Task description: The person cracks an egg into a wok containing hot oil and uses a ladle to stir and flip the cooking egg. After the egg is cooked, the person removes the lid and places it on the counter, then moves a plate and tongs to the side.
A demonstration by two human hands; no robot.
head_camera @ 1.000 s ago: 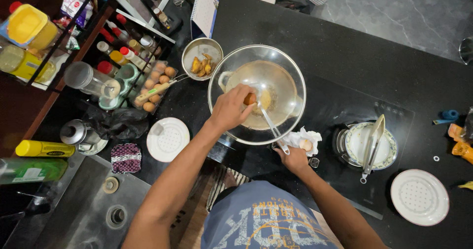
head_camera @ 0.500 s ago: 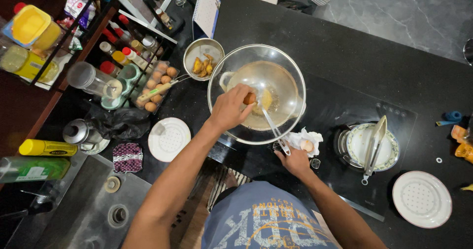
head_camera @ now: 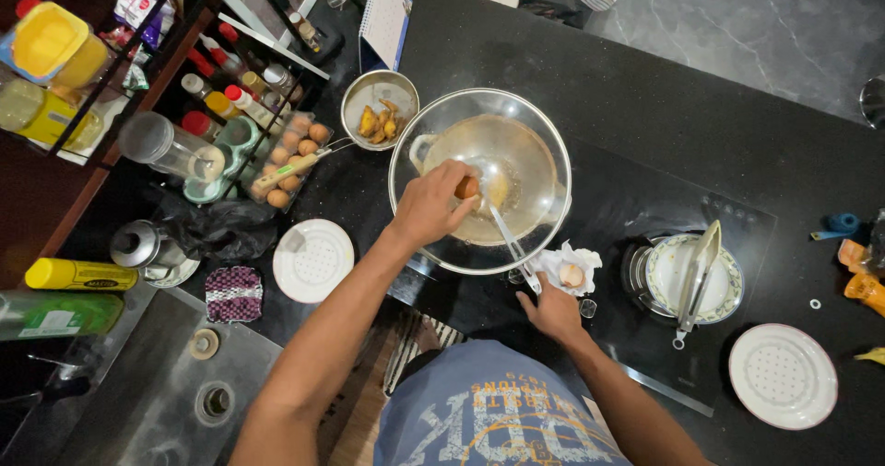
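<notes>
Scene lit evenly from above, dark counter (head_camera: 645, 106) kept dim, glare seen on the wok (head_camera: 479, 194) rim, edges bent by wide lens, lower left slightly soft
</notes>
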